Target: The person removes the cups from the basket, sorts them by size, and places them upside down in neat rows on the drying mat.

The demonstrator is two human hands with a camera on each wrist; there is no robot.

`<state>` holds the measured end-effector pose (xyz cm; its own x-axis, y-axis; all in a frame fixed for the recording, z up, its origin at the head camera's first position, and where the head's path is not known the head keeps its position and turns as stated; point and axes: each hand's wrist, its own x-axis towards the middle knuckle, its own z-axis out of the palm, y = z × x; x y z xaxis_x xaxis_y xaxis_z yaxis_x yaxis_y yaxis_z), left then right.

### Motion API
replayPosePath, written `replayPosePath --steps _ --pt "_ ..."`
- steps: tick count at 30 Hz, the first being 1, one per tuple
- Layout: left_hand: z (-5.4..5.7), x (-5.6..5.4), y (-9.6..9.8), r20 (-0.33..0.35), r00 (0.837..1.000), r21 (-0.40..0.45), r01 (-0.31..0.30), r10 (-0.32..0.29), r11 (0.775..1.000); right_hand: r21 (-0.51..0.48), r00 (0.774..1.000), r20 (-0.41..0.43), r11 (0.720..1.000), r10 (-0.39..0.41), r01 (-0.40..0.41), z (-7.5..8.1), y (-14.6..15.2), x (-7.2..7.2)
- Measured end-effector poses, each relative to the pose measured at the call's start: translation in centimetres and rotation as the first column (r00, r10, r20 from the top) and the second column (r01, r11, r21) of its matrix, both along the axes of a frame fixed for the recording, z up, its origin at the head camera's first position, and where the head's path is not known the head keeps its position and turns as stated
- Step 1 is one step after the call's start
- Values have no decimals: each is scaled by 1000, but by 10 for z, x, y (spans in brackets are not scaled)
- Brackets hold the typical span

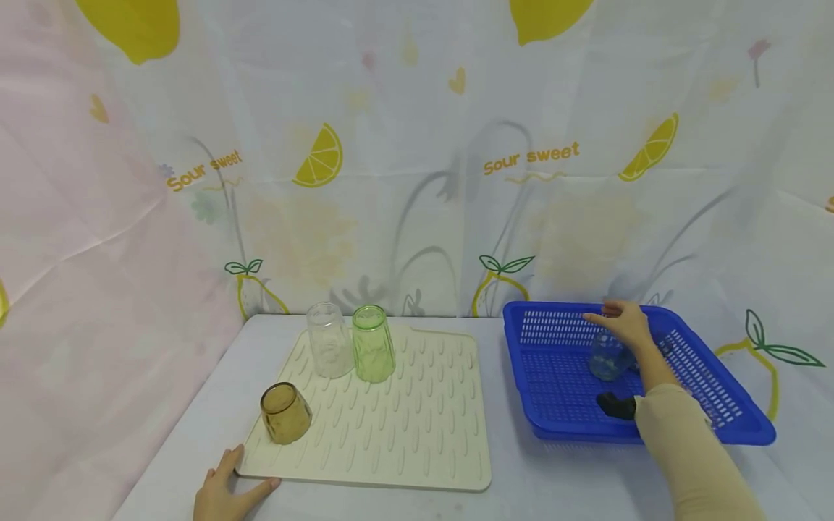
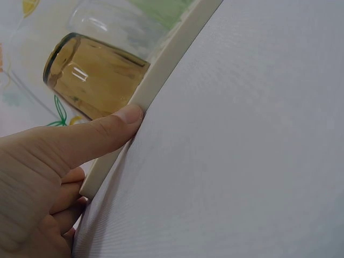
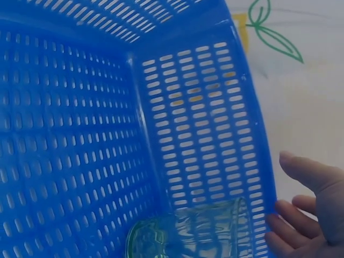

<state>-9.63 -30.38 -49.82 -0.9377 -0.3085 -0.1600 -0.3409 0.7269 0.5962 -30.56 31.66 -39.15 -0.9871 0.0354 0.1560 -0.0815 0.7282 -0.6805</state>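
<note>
My left hand (image 1: 224, 492) grips the near left corner of a cream drying mat (image 1: 430, 434); in the left wrist view the thumb (image 2: 115, 123) lies along the front edge and the fingers bend round the corner. Close by on the mat is an upturned amber glass (image 1: 285, 414). Behind it stand a clear glass (image 1: 331, 340) and a green glass (image 1: 373, 344). My right hand (image 1: 625, 323) is over a blue basket (image 1: 541, 405), fingers loosely spread and holding nothing. Below the hand a bluish-green tinted glass (image 3: 193, 231) is inside the basket, against its slotted wall.
A white cloth covers the table (image 1: 182, 434). Behind it hangs a lemon-printed curtain (image 1: 404, 217), close to the far rim of the basket. The right forearm (image 1: 691, 449) crosses the basket's near rim and hides part of its inside.
</note>
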Motion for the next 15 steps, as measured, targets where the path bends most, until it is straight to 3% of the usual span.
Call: replayPosePath --steps 6,11,15 --pt "1 0 1 -9 1000 9 -2 2 1000 57 996 -54 996 -67 70 -3 -2 0" --pt "2 1 1 -11 1000 11 -7 8 1000 175 1000 22 985 -6 2 -5 1 0" --pt "2 1 1 -6 1000 18 -9 9 1000 215 997 72 975 34 -49 -8 5 -2"
